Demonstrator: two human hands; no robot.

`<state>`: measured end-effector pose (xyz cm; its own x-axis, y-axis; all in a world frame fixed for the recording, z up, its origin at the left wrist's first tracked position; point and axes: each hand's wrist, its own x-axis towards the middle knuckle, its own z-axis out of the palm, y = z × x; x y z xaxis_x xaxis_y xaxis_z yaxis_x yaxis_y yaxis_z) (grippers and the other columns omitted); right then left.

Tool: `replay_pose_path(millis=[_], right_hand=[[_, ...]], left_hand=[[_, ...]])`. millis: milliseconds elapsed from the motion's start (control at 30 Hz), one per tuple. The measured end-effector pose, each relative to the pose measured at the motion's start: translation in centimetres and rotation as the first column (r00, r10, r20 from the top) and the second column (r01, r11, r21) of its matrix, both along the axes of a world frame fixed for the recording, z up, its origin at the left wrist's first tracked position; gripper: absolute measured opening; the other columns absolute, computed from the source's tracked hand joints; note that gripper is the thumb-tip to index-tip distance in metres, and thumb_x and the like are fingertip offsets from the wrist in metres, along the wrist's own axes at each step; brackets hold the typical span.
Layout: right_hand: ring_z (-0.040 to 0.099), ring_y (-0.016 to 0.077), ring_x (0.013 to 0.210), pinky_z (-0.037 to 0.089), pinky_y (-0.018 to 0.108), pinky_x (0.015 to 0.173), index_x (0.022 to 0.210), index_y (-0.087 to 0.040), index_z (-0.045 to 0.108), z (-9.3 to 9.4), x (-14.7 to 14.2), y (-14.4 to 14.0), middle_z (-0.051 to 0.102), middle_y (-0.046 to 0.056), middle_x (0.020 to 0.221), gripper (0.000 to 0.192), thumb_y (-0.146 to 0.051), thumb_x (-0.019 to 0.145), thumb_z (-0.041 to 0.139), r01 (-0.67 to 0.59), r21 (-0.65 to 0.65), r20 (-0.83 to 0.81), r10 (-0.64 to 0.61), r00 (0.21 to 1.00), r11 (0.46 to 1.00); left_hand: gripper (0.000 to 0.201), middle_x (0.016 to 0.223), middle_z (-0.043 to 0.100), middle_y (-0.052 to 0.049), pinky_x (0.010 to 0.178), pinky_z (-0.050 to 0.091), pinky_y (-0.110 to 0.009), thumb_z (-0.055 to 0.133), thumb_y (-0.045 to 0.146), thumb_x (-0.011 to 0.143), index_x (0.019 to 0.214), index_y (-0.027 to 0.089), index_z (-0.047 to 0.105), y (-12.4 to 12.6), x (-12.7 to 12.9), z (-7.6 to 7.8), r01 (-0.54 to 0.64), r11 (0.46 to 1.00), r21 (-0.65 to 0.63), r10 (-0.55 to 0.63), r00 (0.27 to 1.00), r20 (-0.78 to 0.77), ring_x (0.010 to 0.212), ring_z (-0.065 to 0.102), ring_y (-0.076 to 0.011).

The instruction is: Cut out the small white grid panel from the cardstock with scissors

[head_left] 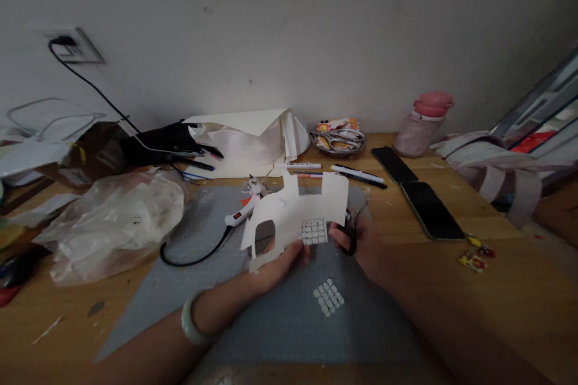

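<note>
No legible writing. Left of frame: one crumpled clear plastic bag point(115, 219). Centre: left hand point(275, 264) pinching one cut white paper sheet point(295, 213); right hand point(363, 240) gripping one pair of black-handled scissors point(351, 239). Upper right: two black phones point(431, 209), one pink bottle point(422, 123).

A grey cutting mat point(189, 289) lies on the wooden bench point(497, 289), at its middle. Above the mat, the left hand point(275, 267) and the right hand point(361, 243) hold a cut white paper sheet point(295, 210) between them. A small gridded paper piece point(329, 297) lies on the mat below the hands. A white glue gun point(241, 210) rests on the mat behind and left of the sheet. A crumpled clear plastic bag point(112, 219) sits left of the mat. Two dark phones point(431, 209) lie to the right, with a pink-lidded bottle point(424, 123) behind them by the wall.
</note>
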<state>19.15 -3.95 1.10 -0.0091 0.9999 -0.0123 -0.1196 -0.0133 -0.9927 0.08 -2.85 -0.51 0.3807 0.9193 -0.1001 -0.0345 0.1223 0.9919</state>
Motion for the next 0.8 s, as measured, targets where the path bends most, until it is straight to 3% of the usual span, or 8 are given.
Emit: replay_pose_path(millis=[100,200,367,533,667,800], right_hand=[[0.043,0.0079,0.046,0.036,0.020,0.039,0.076,-0.021,0.049,-0.2,0.3,0.0,0.049,-0.006,0.060,0.035,-0.049,0.073,0.069,-0.128,-0.130,0.012,0.131,0.991,0.983],[0.049,0.0093,0.053,0.036,0.018,0.036,0.086,-0.018,0.055,-0.4,0.6,-0.4,0.054,-0.002,0.070,0.040,-0.055,0.073,0.066,-0.283,-0.210,-0.094,0.268,0.959,0.936],[0.055,0.0098,0.061,0.036,0.015,0.035,0.097,-0.015,0.058,-0.3,0.7,-0.8,0.058,0.004,0.083,0.050,-0.057,0.072,0.067,-0.567,-0.295,-0.215,0.524,0.824,0.769],[0.053,0.0082,0.059,0.037,0.015,0.038,0.092,-0.013,0.059,-0.5,0.2,-0.8,0.058,0.004,0.083,0.054,-0.061,0.071,0.066,-0.579,-0.300,-0.130,0.569,0.812,0.758],[0.053,0.0075,0.056,0.038,0.016,0.039,0.090,-0.012,0.059,-0.5,0.1,-0.7,0.059,0.004,0.082,0.057,-0.066,0.070,0.065,-0.550,-0.327,-0.123,0.542,0.831,0.768],[0.051,0.0066,0.054,0.040,0.017,0.041,0.085,-0.014,0.058,-0.6,0.0,-0.7,0.058,0.002,0.078,0.054,-0.065,0.070,0.066,-0.546,-0.330,-0.105,0.545,0.832,0.770]], left_hand=[[0.038,0.051,0.054,-0.001,0.064,0.044,-0.029,0.045,0.044,0.084,0.056,0.021,0.057,0.0,0.3,0.4,-0.062,0.998,0.008,0.062,0.988,-0.140,0.055,0.049,-0.0168],[0.037,0.049,0.051,0.000,0.060,0.043,-0.028,0.042,0.047,0.081,0.056,0.021,0.053,0.0,0.7,1.5,-0.169,0.982,-0.083,0.153,0.974,-0.166,0.052,0.048,-0.0150],[0.036,0.047,0.048,0.001,0.054,0.041,-0.027,0.042,0.053,0.075,0.061,0.021,0.051,-0.2,0.9,3.0,-0.273,0.957,-0.099,0.251,0.948,-0.194,0.050,0.047,-0.0145],[0.039,0.048,0.048,0.001,0.058,0.044,-0.029,0.035,0.054,0.077,0.063,0.022,0.052,0.0,0.6,2.4,-0.238,0.970,-0.045,0.216,0.933,-0.288,0.052,0.048,-0.0163],[0.046,0.049,0.050,-0.002,0.072,0.047,-0.032,0.028,0.048,0.082,0.050,0.023,0.050,0.2,0.3,1.6,-0.147,0.987,0.072,0.163,0.924,-0.345,0.058,0.053,-0.0183],[0.049,0.048,0.049,-0.003,0.064,0.047,-0.031,0.025,0.043,0.085,0.047,0.023,0.049,0.2,0.3,1.5,-0.123,0.989,0.082,0.144,0.929,-0.342,0.053,0.050,-0.0175]])
